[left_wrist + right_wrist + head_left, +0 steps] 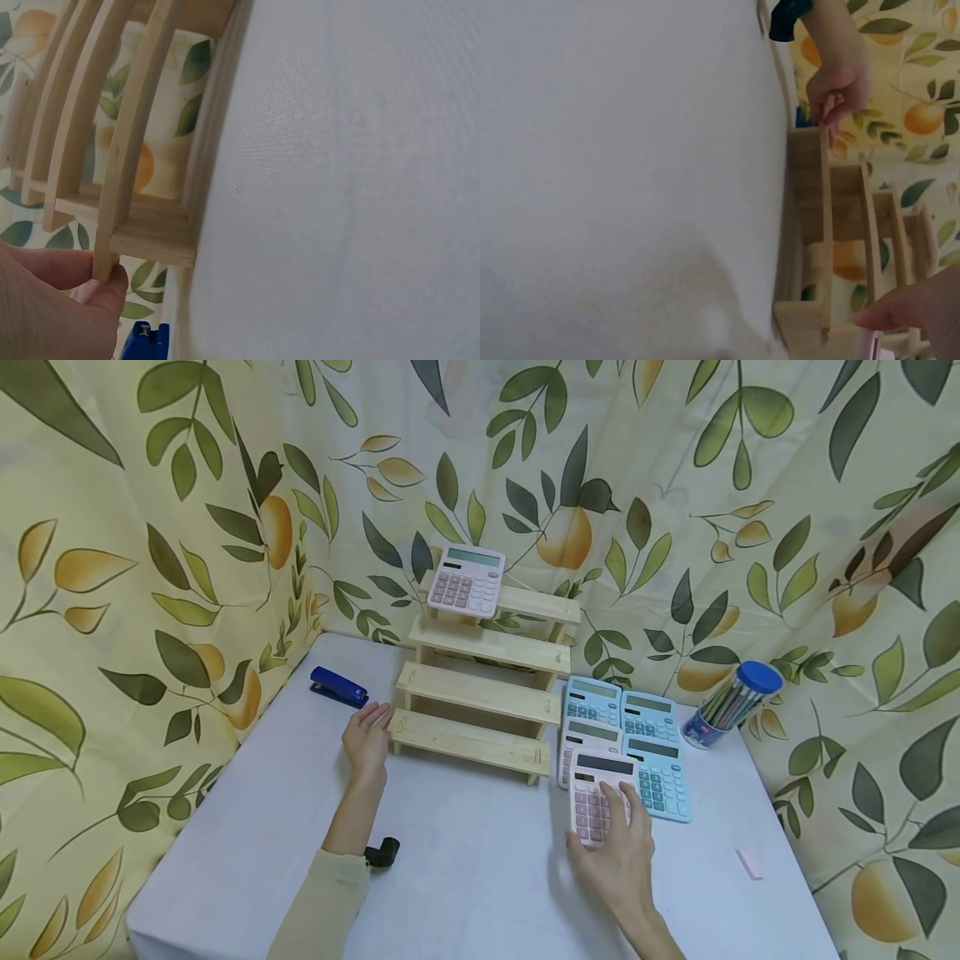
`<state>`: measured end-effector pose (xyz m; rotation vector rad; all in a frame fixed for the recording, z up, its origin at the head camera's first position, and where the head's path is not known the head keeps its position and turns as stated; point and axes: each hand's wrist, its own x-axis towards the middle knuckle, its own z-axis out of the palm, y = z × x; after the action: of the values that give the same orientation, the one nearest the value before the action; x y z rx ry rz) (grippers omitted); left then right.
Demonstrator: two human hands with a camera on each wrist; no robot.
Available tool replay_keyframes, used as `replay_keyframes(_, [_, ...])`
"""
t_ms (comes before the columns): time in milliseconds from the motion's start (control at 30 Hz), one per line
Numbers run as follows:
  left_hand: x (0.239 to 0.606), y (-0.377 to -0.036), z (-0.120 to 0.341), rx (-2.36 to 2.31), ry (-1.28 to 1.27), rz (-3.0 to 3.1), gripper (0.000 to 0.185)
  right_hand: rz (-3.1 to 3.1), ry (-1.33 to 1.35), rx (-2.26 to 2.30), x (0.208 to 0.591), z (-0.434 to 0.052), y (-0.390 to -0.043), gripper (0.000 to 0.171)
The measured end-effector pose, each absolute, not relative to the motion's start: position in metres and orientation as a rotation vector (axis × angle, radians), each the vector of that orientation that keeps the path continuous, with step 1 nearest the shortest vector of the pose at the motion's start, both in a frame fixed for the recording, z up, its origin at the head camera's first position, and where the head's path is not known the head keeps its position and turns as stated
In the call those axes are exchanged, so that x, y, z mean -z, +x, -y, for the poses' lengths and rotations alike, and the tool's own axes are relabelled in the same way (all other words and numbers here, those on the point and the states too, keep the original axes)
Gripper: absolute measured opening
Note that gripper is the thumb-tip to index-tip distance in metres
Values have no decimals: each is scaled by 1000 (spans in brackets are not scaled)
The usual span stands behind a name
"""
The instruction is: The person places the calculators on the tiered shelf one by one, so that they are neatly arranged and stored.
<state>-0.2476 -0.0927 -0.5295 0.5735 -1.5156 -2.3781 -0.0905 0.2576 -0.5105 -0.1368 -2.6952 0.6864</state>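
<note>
**Two hands at a wooden step rack and a stack of calculators**

While we look down from the head camera, our right hand [622,852] lies over the lower keys of a pink calculator [596,793], fingers spread and only lightly bent, thumb at its left edge. That calculator sits at the near end of a cluster on the white table [465,877], overlapping another pink one and touching three blue calculators [637,727]. Our left hand [367,739] rests with straight fingers against the left end of the wooden step rack [480,693]. A second pink calculator [467,580] stands on the top step. We also see a blue stapler [339,687] to the left, a tube of pencils [731,703] to the right and a pink eraser [748,863].
</note>
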Motion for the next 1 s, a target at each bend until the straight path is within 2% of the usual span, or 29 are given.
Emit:
replay_keyframes(467, [531, -250, 94, 2387, 608, 1496, 74, 2579, 17, -675, 484, -258, -104, 96])
replay_keyframes(1000, [532, -251, 93, 2395, 604, 1468, 75, 2557, 76, -674, 438, -257, -128, 89])
